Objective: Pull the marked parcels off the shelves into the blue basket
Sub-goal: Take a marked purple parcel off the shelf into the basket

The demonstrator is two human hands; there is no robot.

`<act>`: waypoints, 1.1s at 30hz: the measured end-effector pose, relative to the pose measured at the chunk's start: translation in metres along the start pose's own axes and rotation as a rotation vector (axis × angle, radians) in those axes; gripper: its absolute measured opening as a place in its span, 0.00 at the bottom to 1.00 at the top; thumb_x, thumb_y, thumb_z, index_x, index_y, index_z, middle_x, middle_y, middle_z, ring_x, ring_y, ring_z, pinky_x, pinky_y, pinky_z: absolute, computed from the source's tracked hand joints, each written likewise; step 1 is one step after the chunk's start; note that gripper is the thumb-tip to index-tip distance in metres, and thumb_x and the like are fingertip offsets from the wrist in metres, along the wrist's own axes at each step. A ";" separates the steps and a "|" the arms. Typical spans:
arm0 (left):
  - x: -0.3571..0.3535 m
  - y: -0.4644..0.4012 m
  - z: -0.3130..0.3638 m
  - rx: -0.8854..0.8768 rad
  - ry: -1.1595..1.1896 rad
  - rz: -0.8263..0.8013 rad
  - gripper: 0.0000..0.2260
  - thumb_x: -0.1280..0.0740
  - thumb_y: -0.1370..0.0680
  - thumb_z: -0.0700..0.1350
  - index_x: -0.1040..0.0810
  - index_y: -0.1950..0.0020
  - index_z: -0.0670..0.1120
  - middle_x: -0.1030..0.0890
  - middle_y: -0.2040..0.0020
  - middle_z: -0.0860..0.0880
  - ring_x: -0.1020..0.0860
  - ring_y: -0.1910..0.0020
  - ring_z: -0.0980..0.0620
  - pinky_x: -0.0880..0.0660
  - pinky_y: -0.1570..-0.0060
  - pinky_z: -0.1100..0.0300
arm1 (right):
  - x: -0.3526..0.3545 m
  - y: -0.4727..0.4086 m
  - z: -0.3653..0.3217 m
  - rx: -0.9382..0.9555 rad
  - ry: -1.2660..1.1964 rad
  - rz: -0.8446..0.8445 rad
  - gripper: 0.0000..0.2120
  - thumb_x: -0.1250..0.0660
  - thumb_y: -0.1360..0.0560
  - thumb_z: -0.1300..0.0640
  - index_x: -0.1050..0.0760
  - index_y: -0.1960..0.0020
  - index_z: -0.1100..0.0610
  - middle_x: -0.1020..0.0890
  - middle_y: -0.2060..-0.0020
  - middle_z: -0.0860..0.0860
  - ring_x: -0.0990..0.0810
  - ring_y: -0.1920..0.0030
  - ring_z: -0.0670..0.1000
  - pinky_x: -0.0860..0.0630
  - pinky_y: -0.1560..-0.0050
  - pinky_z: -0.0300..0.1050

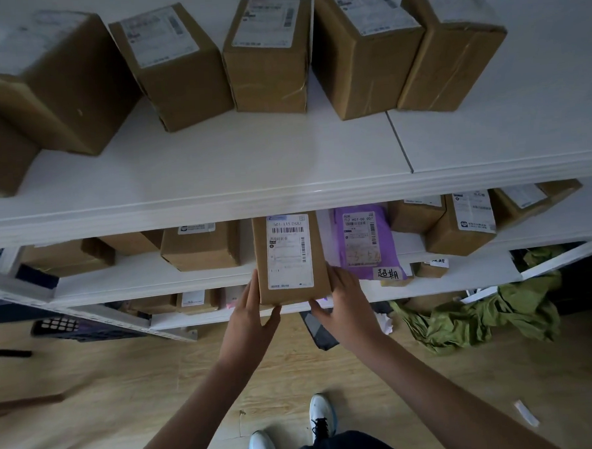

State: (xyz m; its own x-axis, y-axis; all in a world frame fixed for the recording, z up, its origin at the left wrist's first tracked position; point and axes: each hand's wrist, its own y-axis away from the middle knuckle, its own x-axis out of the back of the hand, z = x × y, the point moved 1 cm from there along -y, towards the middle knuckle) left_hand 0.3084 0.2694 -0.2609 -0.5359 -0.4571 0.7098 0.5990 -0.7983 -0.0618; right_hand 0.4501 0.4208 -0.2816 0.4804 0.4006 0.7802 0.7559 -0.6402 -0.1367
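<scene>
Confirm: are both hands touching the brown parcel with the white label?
Touching. The head view shows the left hand pressed against the parcel's left side and the right hand against its right side.

White metal shelving (218, 207) stands on a pale wood-plank floor (159, 386) strewn with crumpled green cloth (481, 317).

Green cloth (481, 321) crumpled on wood floor (131, 387); white sneakers (321, 416) – bottom.
</scene>
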 end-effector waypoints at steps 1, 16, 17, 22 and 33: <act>0.002 0.006 0.000 0.001 0.005 0.011 0.40 0.27 0.24 0.43 0.47 0.19 0.51 0.30 0.26 0.53 0.27 0.32 0.53 0.24 0.36 0.55 | -0.001 0.005 -0.003 0.000 -0.015 0.005 0.32 0.28 0.27 0.47 0.30 0.27 0.57 0.24 0.38 0.50 0.29 0.35 0.50 0.25 0.36 0.43; 0.003 0.025 -0.009 0.018 0.004 -0.007 0.39 0.28 0.23 0.45 0.47 0.19 0.50 0.32 0.25 0.51 0.28 0.30 0.53 0.28 0.34 0.59 | -0.003 0.021 -0.012 -0.012 -0.027 -0.007 0.31 0.26 0.27 0.48 0.31 0.27 0.55 0.24 0.37 0.49 0.30 0.34 0.48 0.27 0.35 0.40; 0.003 0.022 -0.009 0.021 0.009 -0.022 0.38 0.28 0.23 0.45 0.47 0.19 0.51 0.31 0.25 0.51 0.26 0.32 0.53 0.26 0.35 0.57 | -0.003 0.018 -0.011 -0.014 -0.018 -0.015 0.31 0.26 0.26 0.48 0.31 0.28 0.55 0.24 0.38 0.49 0.30 0.35 0.48 0.27 0.35 0.41; 0.004 -0.010 -0.011 0.086 -0.011 -0.126 0.37 0.31 0.21 0.44 0.49 0.19 0.54 0.29 0.28 0.50 0.24 0.37 0.50 0.23 0.39 0.52 | -0.003 -0.013 -0.004 -0.045 0.019 -0.078 0.28 0.27 0.27 0.48 0.29 0.31 0.56 0.23 0.43 0.50 0.27 0.41 0.50 0.24 0.43 0.43; -0.002 -0.106 -0.030 0.289 -0.076 -0.147 0.16 0.32 0.20 0.43 0.29 0.34 0.42 0.19 0.44 0.42 0.20 0.45 0.43 0.21 0.46 0.49 | -0.014 -0.102 0.004 -0.117 -0.026 -0.107 0.24 0.27 0.25 0.51 0.28 0.32 0.58 0.23 0.45 0.54 0.23 0.46 0.53 0.21 0.46 0.49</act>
State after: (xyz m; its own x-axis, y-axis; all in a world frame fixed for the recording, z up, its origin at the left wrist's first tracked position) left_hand 0.2283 0.3427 -0.2770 -0.5896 -0.3062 0.7474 0.6686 -0.7041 0.2390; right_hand 0.3681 0.4838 -0.2810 0.4121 0.4864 0.7705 0.7472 -0.6643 0.0197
